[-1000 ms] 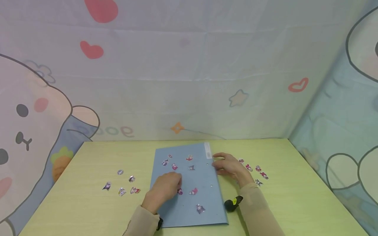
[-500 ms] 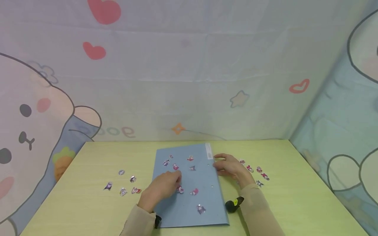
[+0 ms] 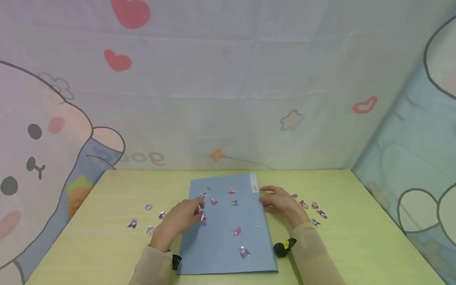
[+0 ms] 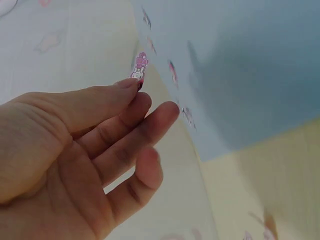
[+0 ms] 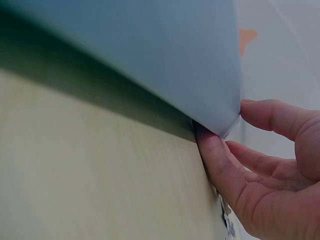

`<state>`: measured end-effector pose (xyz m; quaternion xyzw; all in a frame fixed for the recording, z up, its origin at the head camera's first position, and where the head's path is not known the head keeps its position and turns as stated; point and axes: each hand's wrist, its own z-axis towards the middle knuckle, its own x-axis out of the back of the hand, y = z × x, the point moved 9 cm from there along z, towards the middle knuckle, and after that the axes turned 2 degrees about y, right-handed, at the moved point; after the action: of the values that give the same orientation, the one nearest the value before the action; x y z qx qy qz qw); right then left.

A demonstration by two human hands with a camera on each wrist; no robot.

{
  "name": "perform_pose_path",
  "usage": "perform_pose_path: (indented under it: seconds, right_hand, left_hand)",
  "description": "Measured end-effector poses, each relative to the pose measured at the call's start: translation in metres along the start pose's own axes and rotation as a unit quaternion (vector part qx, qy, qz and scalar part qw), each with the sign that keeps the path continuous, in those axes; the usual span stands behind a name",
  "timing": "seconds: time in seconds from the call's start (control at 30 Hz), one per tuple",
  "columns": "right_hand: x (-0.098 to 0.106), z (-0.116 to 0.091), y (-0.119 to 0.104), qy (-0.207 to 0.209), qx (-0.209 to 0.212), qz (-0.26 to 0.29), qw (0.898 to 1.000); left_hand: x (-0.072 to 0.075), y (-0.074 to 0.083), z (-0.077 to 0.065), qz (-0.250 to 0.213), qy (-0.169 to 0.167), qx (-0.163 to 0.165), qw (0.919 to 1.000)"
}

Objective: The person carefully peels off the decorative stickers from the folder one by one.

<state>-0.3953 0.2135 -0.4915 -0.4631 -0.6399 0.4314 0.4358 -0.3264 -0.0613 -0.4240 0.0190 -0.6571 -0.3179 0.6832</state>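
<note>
My left hand point(image 3: 179, 217) is over the left part of a blue folder point(image 3: 228, 253), pinching a small pink sticker point(image 4: 140, 65) between thumb and fingertip. In the left wrist view the sticker stands up from the fingertips, its printed character showing, while the other fingers are loosely bent. My right hand point(image 3: 281, 202) holds the folder's right edge near the white label point(image 3: 254, 182). The right wrist view shows the thumb at the edge and a finger tucked under the folder, whose near side is raised off the table there. Several stickers point(image 3: 236, 231) lie on the folder's cover.
Loose stickers point(image 3: 132, 223) are scattered on the pale yellow table point(image 3: 107, 253) to the left, partly behind the left arm. More stickers point(image 3: 315, 205) lie right of the right hand. A printed cloth point(image 3: 228, 99) hangs behind the table's far edge.
My left hand has moved left and slightly farther from me, carrying the pink sticker from the folder's middle toward its left side. The right hand keeps its place at the folder's edge.
</note>
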Motion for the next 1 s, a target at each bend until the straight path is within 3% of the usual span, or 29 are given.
perform_pose_path:
  seconds: [0.17, 0.43, 0.67, 0.83, 1.0]
  right_hand:
    - [0.001, -0.001, -0.002, 0.001, 0.003, 0.0, 1.0]
    - [0.001, 0.001, 0.002, 0.002, -0.004, 0.001, 1.0]
    - [0.001, 0.002, 0.005, 0.004, -0.006, 0.004, 1.0]
    - [0.0, 0.002, 0.006, 0.001, -0.004, 0.004, 1.0]
    - [0.0, 0.001, 0.002, -0.004, 0.004, 0.006, 1.0]
  left_hand:
    - [0.013, -0.014, -0.003, -0.017, 0.008, 0.02, 0.9996]
    - [0.028, -0.05, -0.021, -0.07, 0.004, 0.076, 0.9947]
    - [0.04, -0.079, -0.036, -0.031, 0.005, 0.086, 0.9958]
    - [0.048, -0.103, -0.049, -0.034, -0.008, 0.104, 0.9939]
    - [0.065, -0.133, -0.059, -0.036, 0.001, 0.123, 0.9917]
